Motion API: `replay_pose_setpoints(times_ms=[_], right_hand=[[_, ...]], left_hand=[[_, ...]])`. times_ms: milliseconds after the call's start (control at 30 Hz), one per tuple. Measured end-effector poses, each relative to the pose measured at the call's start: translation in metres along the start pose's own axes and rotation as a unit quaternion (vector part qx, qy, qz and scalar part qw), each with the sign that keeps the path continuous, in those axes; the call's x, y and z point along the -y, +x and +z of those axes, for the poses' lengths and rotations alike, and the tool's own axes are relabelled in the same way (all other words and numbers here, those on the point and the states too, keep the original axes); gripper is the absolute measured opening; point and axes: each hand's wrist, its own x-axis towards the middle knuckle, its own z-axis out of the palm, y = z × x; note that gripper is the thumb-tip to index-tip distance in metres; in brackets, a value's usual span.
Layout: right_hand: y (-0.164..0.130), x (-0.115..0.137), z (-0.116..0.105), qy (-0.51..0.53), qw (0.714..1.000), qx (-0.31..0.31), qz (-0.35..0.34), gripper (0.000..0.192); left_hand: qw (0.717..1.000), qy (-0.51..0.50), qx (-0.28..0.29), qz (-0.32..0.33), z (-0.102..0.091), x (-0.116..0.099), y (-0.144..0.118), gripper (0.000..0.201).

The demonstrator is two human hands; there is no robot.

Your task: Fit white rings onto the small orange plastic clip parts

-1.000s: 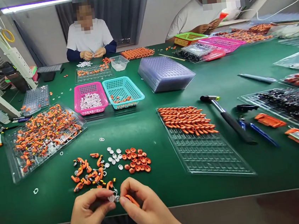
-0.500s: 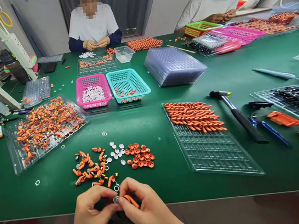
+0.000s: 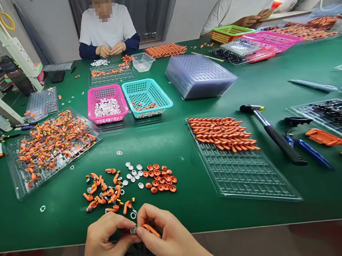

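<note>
- Your left hand [image 3: 102, 247] is pinching a small silvery piece [image 3: 133, 230] at the table's near edge; its shape is too small to make out.
- Your right hand [image 3: 167, 238] is gripping an orange part [image 3: 151, 230], fingers hiding most of it.
- Both wrists are running off the bottom edge.

Small-parts assembly workshop, factory bench. Long green work table [image 3: 175, 143] is holding clear compartment trays [image 3: 249, 172] filling with rows of orange parts [image 3: 222, 133], loose orange pieces [image 3: 53, 142], pink [image 3: 106, 104] and teal baskets [image 3: 146, 97], a stack of spare trays [image 3: 199, 76], a hammer [image 3: 274, 133]. Two other people are sitting across the table, working over similar pieces under strip lighting.
</note>
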Motion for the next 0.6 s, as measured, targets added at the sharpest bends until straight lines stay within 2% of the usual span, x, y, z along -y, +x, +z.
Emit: replay_pose_setpoints(times_ms=[367,600], right_hand=[[-0.0001,0.001,0.0006,0.003,1.0,0.001,0.007,0.011],[0.0007,0.0006,0.0,-0.025,1.0,-0.003,-0.007,0.012]], left_hand=[[1.0,0.0,0.009,-0.004,0.0004,-0.0014,0.0003,0.017],[1.0,0.004,0.006,-0.006,0.0,-0.0023,-0.004,0.024]])
